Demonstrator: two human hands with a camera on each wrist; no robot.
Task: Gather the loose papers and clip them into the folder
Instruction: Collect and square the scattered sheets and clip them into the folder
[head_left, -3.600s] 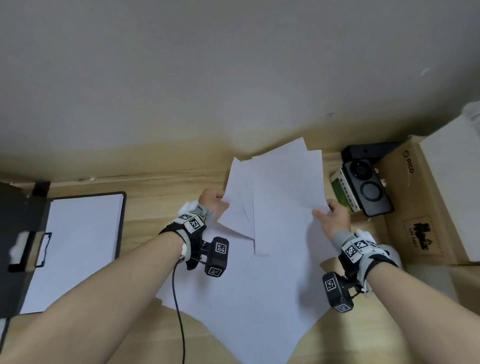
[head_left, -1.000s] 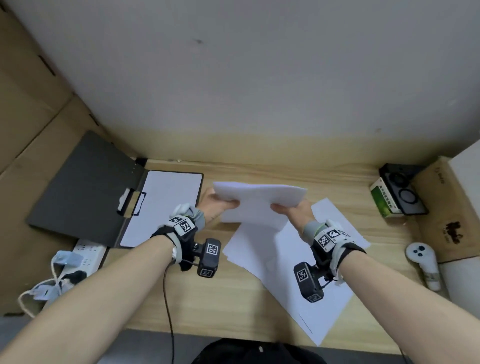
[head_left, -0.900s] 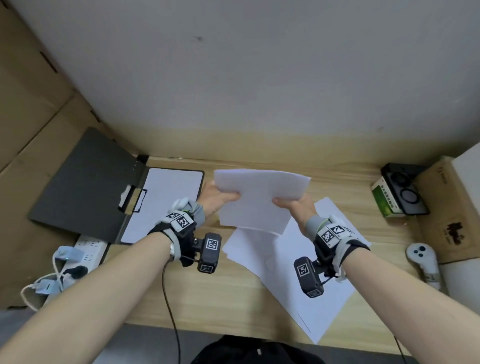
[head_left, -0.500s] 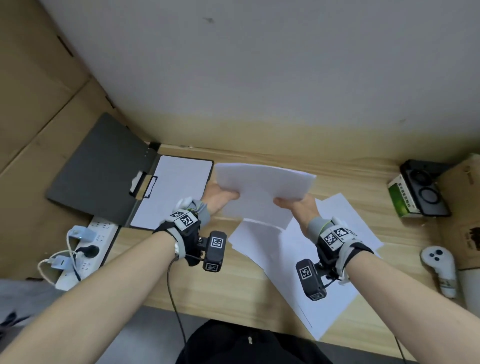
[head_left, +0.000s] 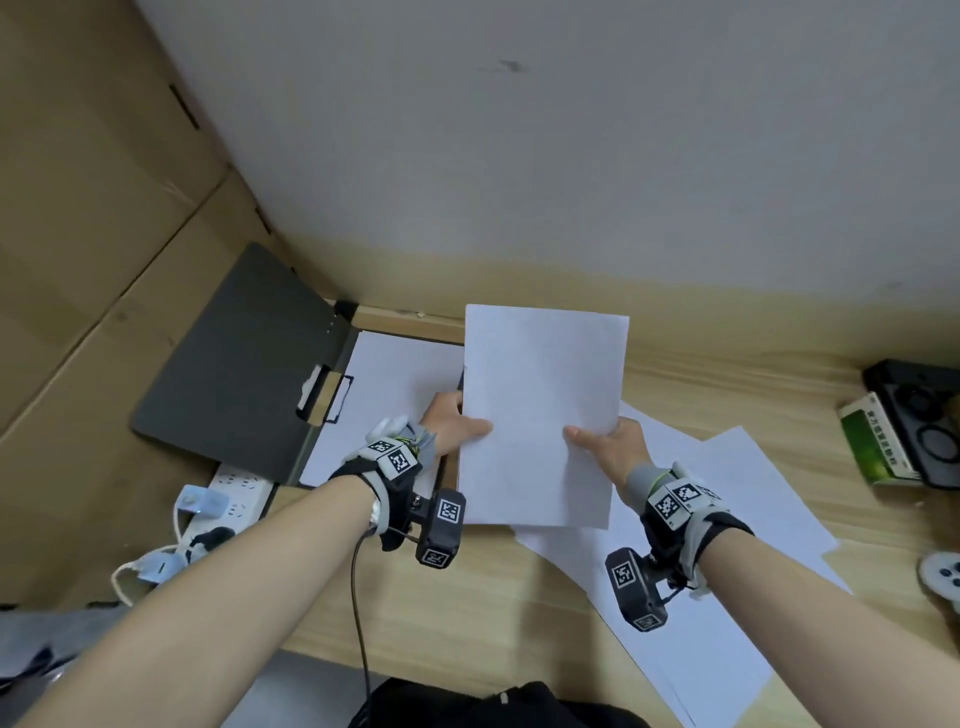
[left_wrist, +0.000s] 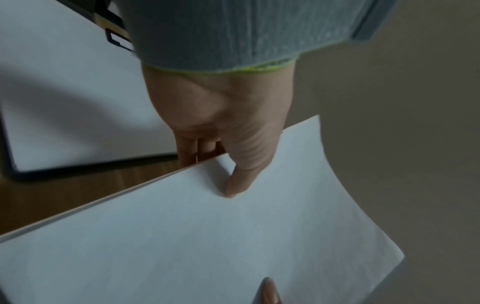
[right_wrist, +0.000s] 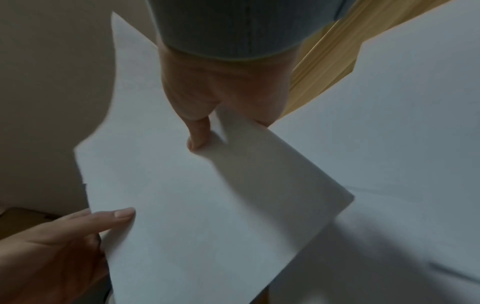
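A squared-up stack of white papers is held upright above the wooden desk. My left hand pinches its left edge, thumb on the front face. My right hand pinches the right edge, thumb on top. The open dark grey folder lies at the left, its metal clip at the spine and a white sheet on its right half. More loose white sheets lie spread on the desk under and right of my right hand.
A white power strip with plugs hangs off the desk's left edge. A green box and a black device sit at the right, a white controller near the right edge. Cardboard walls stand at the left.
The stack was first gathered from the scattered sheets, then lifted. Over the last second it has turned from landscape to portrait and moved slightly left, toward the folder.
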